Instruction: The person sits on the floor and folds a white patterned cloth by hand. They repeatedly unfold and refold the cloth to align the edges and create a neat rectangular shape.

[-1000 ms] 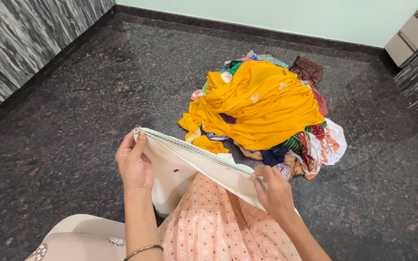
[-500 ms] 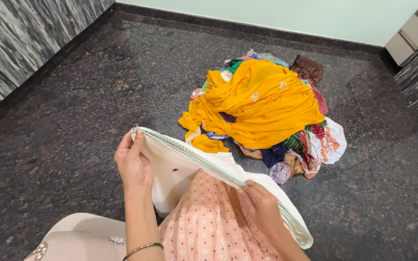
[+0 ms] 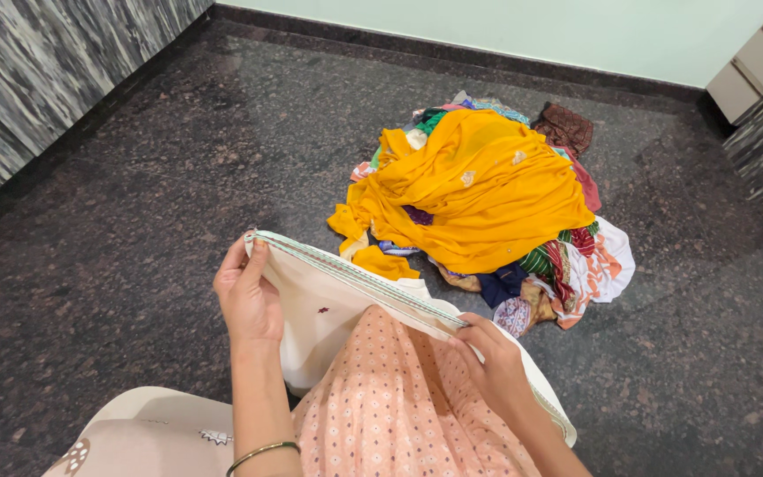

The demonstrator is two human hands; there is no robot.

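Held stretched above the dark speckled floor [image 3: 117, 221], a cream cloth with a trimmed edge [image 3: 328, 309] is pinched at one end by the left hand [image 3: 247, 296] and seemingly further along by the right hand [image 3: 492, 367], fingers closed, near a heap of clothes [image 3: 487, 203] topped in yellow.

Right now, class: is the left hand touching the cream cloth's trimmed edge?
Touching. The head view shows the left hand pinching the cream cloth at its trimmed corner.

Both hands [image 3: 249, 296] [image 3: 492, 367] pinch a cream cloth [image 3: 328, 305] (edge taut).
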